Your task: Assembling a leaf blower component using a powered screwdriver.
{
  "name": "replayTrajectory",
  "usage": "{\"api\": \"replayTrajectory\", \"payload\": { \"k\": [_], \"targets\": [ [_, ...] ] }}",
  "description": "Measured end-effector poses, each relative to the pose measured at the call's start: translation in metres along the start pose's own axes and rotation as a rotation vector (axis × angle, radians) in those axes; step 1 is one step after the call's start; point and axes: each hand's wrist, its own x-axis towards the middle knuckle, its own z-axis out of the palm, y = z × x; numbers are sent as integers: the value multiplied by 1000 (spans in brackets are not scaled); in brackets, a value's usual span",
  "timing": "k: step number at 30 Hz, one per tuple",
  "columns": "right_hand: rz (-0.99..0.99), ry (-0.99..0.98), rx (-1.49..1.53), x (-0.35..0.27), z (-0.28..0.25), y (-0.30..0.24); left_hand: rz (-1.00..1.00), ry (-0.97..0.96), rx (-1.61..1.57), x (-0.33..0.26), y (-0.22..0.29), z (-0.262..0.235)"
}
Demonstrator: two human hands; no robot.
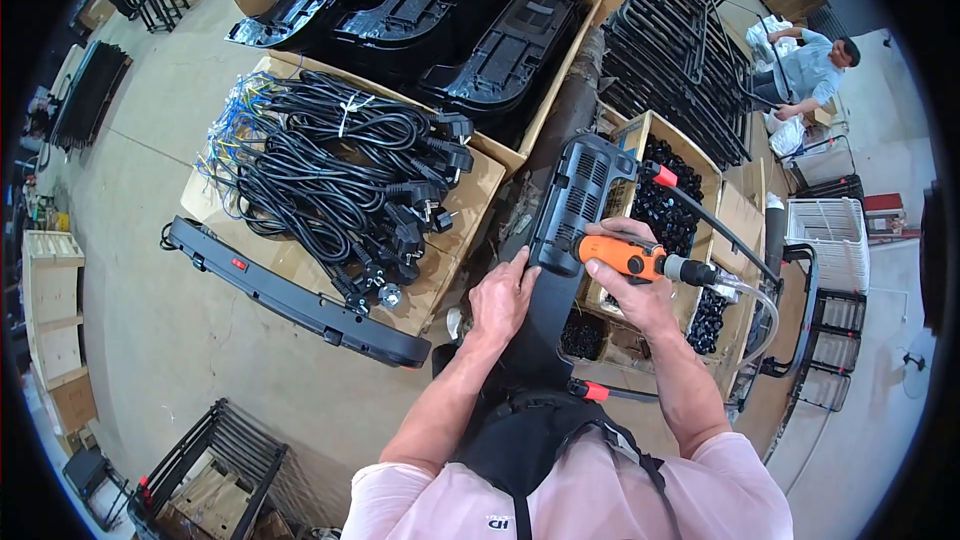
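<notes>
A long black plastic housing (572, 202) with vent slots lies in front of me, its near end close to my body. My left hand (503, 298) holds its left edge, thumb and forefinger against the plastic. My right hand (640, 295) is wrapped round an orange air screwdriver (622, 257), held nearly level with its front end at the housing. A clear hose (768, 325) runs from the tool's rear and curves down on the right. The tool's tip is hidden, so I cannot tell whether it meets a screw. Black tubes with red clips (660, 175) extend right from the housing.
Left of the housing, bundled black power cords (310, 160) lie on cardboard, with a long curved black part (290, 290) beside them. A carton (590, 25) of black shells stands behind. Small black parts (668, 180) fill boxes at right. Another person (808, 70) works at far right.
</notes>
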Motion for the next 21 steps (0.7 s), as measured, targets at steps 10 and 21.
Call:
{"api": "replayTrajectory", "payload": {
  "k": [10,21],
  "targets": [
    [47,-3,14,8,1,5,5,30,-2,3,2,6],
    [77,-21,-6,13,8,5,2,75,-42,2,1,5]
  ]
}}
